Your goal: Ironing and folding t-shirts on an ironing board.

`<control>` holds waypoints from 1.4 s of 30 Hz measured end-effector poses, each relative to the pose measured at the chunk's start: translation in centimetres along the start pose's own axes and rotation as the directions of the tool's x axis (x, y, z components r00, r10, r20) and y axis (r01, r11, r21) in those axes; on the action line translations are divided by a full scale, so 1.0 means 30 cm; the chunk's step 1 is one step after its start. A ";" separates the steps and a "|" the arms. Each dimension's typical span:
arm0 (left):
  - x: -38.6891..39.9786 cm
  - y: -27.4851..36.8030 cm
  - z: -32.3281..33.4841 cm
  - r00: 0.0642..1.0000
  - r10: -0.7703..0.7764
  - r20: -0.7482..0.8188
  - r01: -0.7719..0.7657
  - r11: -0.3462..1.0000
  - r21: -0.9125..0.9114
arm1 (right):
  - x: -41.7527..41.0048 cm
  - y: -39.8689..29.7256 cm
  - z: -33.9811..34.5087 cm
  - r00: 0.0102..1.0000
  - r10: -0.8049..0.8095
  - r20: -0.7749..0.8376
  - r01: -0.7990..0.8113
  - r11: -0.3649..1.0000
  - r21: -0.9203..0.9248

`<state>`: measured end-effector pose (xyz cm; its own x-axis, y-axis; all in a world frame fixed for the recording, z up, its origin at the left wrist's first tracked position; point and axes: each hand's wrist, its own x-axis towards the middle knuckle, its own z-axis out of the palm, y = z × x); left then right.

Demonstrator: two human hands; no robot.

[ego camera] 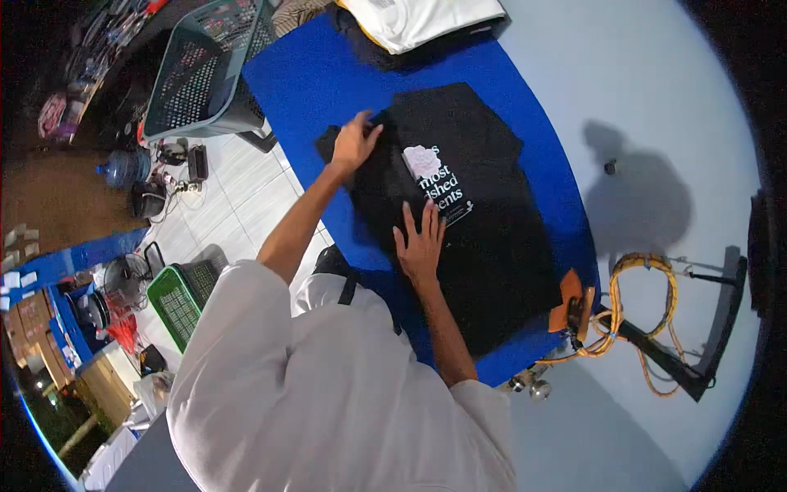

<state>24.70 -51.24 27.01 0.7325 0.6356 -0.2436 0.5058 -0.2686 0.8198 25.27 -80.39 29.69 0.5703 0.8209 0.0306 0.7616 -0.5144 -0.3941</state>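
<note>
A black T-shirt (492, 264) with a printed pink flower and white lettering lies spread on a blue-covered table (295, 80). Part of it is folded over along the side nearer to me, partly covering the print. My left hand (356, 141) is at the shirt's upper left, by the shoulder or sleeve, with fingers bent; whether it pinches the cloth is unclear. My right hand (422, 243) rests flat on the shirt just below the print, fingers spread.
Folded garments (424, 21), a white one on top, lie at the table's far end. An iron (575, 310) with a yellow cord stands at the right edge by the wall. A grey-green plastic basket (237, 80) is at the upper left, a green one (175, 301) on the floor.
</note>
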 end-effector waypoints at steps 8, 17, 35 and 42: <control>-0.286 0.063 0.094 0.860 0.479 0.178 -0.472 0.613 0.634 | -0.509 0.193 -0.077 0.920 0.387 -0.060 -0.392 0.909 -0.143; -0.154 0.087 0.037 0.860 0.494 0.127 -0.451 0.620 0.642 | -0.881 0.404 -0.155 0.569 0.723 -0.392 -0.804 0.589 -0.079; 0.395 0.354 0.477 0.984 0.010 0.176 -0.027 0.995 0.092 | -0.533 1.034 -0.475 0.664 0.627 -0.409 -0.747 0.580 -0.324; 0.431 0.600 0.287 0.915 -0.203 0.349 0.284 0.937 -0.201 | -0.623 0.898 -0.492 0.598 0.606 -0.524 -0.748 0.657 -0.093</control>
<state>47.20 -54.09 34.14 0.7268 0.3830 -0.5701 0.5909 0.0745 0.8033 39.68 -113.26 32.04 0.9641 0.0492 0.2611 0.1029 -0.9751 -0.1962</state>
